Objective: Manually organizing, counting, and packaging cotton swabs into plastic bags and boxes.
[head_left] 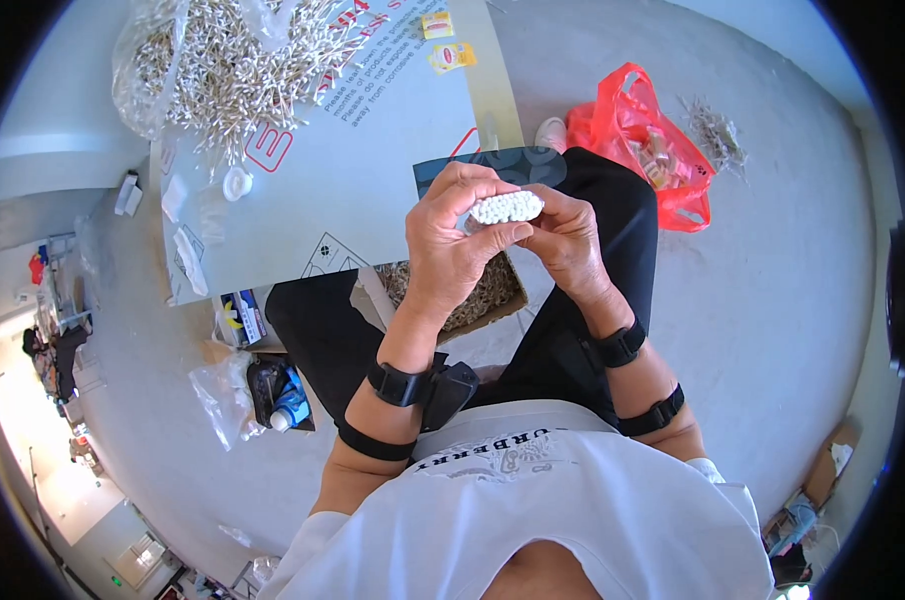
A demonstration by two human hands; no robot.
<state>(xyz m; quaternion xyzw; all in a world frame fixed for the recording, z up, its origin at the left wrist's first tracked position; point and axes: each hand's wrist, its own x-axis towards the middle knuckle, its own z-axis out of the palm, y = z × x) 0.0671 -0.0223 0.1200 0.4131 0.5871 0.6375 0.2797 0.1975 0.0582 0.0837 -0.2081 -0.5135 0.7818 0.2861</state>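
Between my two hands is a tight bundle of cotton swabs, its white tips packed together in an oval and facing me. My left hand grips the bundle's left side, thumb across the front below the tips. Fingers of my right hand close on the right side, the thumb near the left one. The sticks are mostly hidden by my fingers. Beneath my hands, between my knees, sits a cardboard box with many loose swabs in it. A dark translucent sheet lies at the table's edge behind my hands.
A heap of loose cotton swabs spills from a clear bag on the table. A white tape roll and yellow packets lie there too. On the floor, a red plastic bag stands right; a blue bottle sits left.
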